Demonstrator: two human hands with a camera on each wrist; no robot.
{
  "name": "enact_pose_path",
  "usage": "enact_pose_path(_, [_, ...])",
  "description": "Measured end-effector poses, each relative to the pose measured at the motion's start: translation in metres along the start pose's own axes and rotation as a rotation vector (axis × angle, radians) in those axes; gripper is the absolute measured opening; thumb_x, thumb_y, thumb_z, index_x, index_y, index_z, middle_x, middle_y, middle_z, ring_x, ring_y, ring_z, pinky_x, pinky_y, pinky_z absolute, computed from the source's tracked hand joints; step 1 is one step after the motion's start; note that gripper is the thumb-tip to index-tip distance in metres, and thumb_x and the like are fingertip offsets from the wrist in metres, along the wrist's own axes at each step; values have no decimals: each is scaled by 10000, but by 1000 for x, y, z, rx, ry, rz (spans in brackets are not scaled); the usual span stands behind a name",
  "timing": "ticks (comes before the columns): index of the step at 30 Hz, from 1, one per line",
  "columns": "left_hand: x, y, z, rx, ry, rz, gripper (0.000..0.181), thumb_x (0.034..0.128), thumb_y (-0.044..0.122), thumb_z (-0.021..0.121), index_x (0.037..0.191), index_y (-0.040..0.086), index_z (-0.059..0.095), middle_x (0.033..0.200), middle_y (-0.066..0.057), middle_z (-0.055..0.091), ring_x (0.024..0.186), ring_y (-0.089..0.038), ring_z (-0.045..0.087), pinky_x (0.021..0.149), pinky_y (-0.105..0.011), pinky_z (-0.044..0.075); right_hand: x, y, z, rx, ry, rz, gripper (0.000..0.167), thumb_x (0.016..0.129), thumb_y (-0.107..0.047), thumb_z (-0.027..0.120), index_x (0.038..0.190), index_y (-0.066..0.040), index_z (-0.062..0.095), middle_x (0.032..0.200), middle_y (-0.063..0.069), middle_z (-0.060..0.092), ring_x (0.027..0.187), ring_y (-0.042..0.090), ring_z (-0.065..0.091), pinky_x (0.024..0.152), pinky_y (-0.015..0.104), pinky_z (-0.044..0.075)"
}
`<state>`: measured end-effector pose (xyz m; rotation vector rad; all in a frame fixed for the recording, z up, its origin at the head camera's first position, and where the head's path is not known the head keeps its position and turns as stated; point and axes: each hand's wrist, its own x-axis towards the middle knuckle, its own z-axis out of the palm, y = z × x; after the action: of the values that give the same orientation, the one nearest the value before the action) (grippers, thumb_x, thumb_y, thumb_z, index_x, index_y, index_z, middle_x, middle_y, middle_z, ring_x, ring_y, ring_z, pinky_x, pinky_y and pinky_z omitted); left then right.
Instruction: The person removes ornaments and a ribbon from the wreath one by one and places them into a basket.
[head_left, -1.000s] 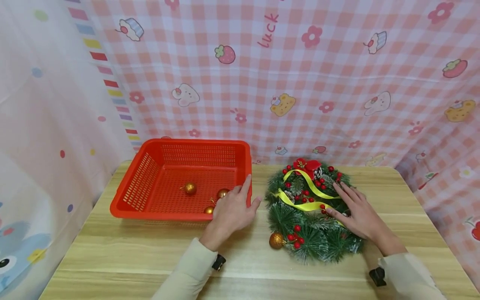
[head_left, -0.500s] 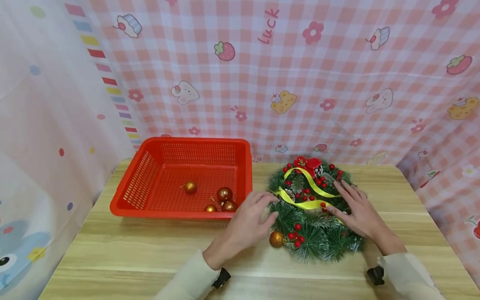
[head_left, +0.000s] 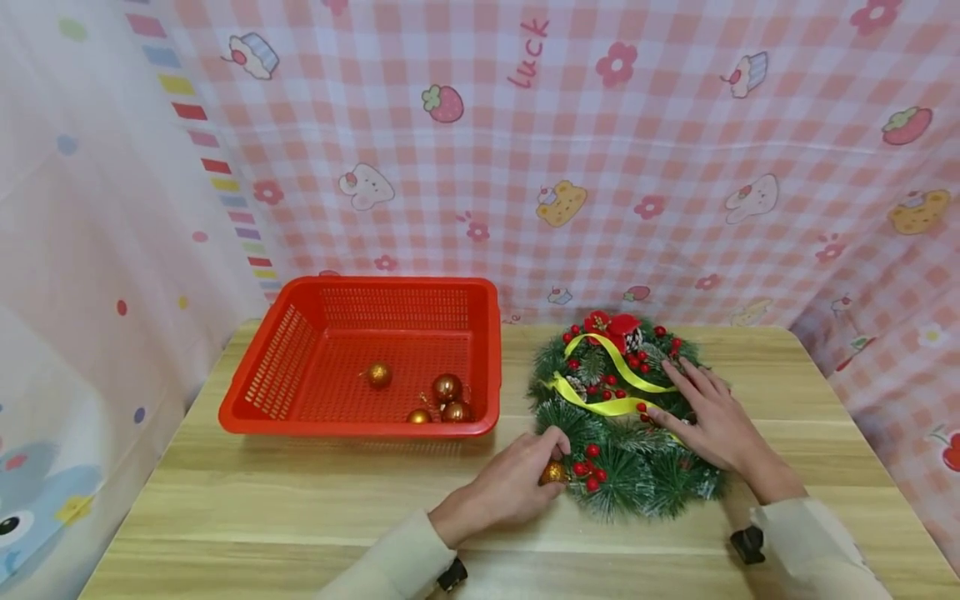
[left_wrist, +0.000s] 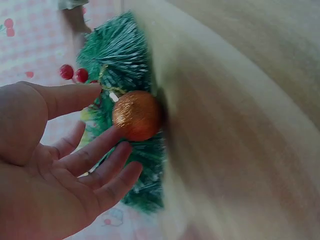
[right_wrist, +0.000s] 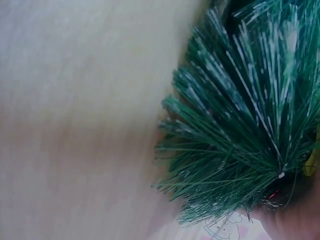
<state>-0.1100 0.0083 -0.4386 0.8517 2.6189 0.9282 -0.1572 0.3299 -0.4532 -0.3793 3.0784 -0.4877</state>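
A green wreath [head_left: 622,462] with red berries, pinecones, a red flower and a yellow ribbon [head_left: 607,407] lies flat on the table. At its lower left edge is a glittery gold bauble [left_wrist: 137,116]. My left hand [head_left: 517,479] reaches to this bauble; the left wrist view shows thumb and fingers parted, with a fingertip at the ball's edge and no grip around it. My right hand [head_left: 716,425] rests on the wreath's right side, fingers spread. In the right wrist view, pine needles [right_wrist: 240,120] fill the right half and little of that hand shows.
A red plastic basket [head_left: 491,358] stands left of the wreath. Inside it lie several baubles, among them a glittery gold one [head_left: 378,374] and a shiny brown one [head_left: 447,387]. Behind the wooden table [head_left: 315,500] hangs a pink checked cloth [head_left: 480,167].
My left hand has moved from the basket's right edge down and right to the bauble beside the wreath, uncovering the baubles in the basket's corner. The right hand has stayed on the wreath.
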Motion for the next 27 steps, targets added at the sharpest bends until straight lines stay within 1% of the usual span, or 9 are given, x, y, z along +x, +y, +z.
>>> enact_pose_path(6, [3, -2, 5, 54, -10, -32, 417, 833, 146, 795, 1113, 210, 494, 1051, 14, 616, 1015, -129, 583, 841, -299, 497, 0, -1, 0, 1, -4, 8, 824, 971, -560, 517, 1604, -185, 146, 1613, 244, 174, 1399, 564, 189, 993, 792, 209])
enact_pose_path(9, [3, -3, 7, 70, -15, -22, 416, 817, 143, 810, 1069, 208, 485, 1012, 43, 614, 955, -107, 590, 805, -274, 494, 0, 0, 0, 7, -6, 12, 825, 971, -559, 518, 1605, -190, 140, 1615, 243, 168, 1398, 573, 182, 1000, 793, 194])
enact_pose_path(11, [1, -4, 7, 60, -11, -10, 406, 815, 134, 809, 1043, 202, 480, 999, 48, 612, 933, -106, 592, 797, -266, 491, 0, 0, 1, 9, -7, 13, 824, 971, -560, 518, 1605, -191, 142, 1616, 242, 167, 1398, 573, 181, 1003, 792, 190])
enact_pose_path(14, [-1, -7, 6, -1, -8, 10, 386, 811, 110, 798, 1020, 183, 482, 940, 54, 578, 862, -95, 560, 751, -237, 468, 0, 0, 1, 11, -7, 13, 823, 970, -563, 517, 1604, -192, 147, 1618, 238, 165, 1402, 568, 178, 1006, 790, 185])
enact_pose_path(18, [-6, -7, 1, -132, -29, 23, 345, 818, 117, 776, 1018, 175, 501, 892, 84, 557, 805, -48, 530, 722, -187, 450, 1, 0, 0, 8, -4, 12, 823, 970, -562, 519, 1603, -186, 153, 1617, 239, 166, 1402, 568, 178, 1012, 786, 183])
enact_pose_path(22, [-10, -5, -2, -241, -62, 27, 296, 851, 134, 748, 1030, 165, 515, 916, 100, 595, 836, -11, 557, 762, -177, 471, 0, 1, 0, 9, -1, 13, 821, 970, -558, 521, 1602, -179, 160, 1614, 242, 172, 1398, 570, 182, 1012, 784, 188])
enact_pose_path(27, [-13, 0, -2, -314, -96, 20, 246, 886, 142, 718, 1031, 167, 521, 967, 89, 622, 885, -7, 570, 810, -197, 476, 0, 0, 1, 10, 2, 9, 815, 973, -553, 519, 1601, -175, 162, 1613, 242, 173, 1396, 575, 181, 1006, 789, 189])
